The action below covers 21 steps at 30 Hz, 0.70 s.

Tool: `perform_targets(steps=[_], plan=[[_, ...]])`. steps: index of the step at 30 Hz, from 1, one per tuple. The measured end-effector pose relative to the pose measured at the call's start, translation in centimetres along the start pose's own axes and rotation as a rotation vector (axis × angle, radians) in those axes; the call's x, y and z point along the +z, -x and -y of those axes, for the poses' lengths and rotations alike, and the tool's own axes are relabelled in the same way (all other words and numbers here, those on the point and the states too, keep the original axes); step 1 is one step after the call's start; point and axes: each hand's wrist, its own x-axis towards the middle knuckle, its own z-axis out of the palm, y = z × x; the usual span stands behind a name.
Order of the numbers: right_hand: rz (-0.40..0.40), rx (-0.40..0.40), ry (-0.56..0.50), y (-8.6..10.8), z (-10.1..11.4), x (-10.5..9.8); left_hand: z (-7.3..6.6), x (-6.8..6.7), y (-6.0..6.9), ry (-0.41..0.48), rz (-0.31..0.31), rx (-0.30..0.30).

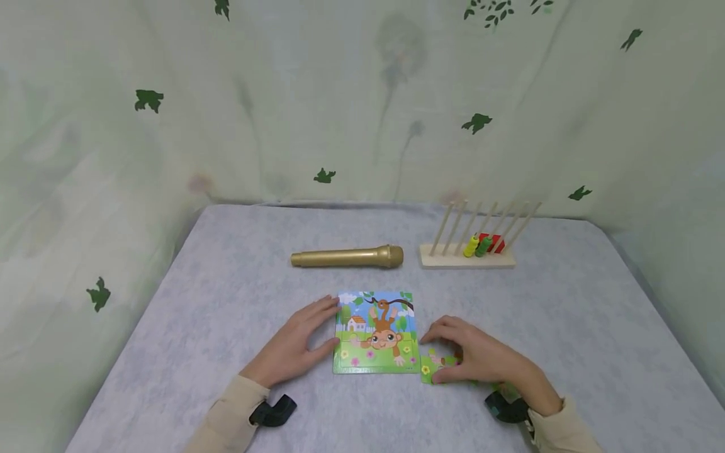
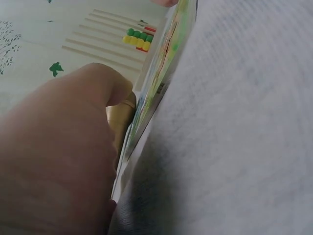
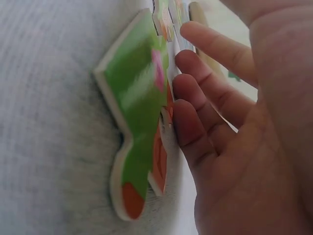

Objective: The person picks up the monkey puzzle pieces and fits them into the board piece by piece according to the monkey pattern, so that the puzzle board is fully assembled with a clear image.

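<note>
A square jigsaw puzzle (image 1: 376,358) with a monkey picture lies flat on the table in the head view. At its left edge rests my left hand (image 1: 296,343), with fingertips and thumb touching the border and nothing gripped. My right hand (image 1: 481,355) arches over several loose puzzle pieces (image 1: 427,372) to the right of the board. In the right wrist view, a green puzzle piece (image 3: 134,83) with a pink patch lies beside loosely bent fingers (image 3: 190,122). The right thumb is outside that view. Parts of the loose pieces are hidden beneath the right hand.
Behind the puzzle lies a gold toy microphone (image 1: 345,257). A wooden bead rack (image 1: 442,260) with upright rods and yellow, green and red pieces stands at the back right. A pale patterned curtain (image 1: 362,113) hangs behind the cloth-covered table (image 1: 238,236).
</note>
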Motion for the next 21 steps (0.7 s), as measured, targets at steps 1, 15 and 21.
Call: perform_targets(steps=[1, 15, 21], plan=[[0.008, -0.001, 0.003, 0.02, 0.0, 0.06, -0.03, -0.02, 0.08, -0.001, 0.007, -0.008], [0.047, -0.008, 0.045, -0.03, -0.04, 0.13, -0.19, -0.16, 0.27, -0.037, 0.08, -0.023], [0.044, -0.003, 0.006, 0.04, -0.16, -0.04, -0.39, -0.25, 0.13, -0.039, 0.099, -0.036]])
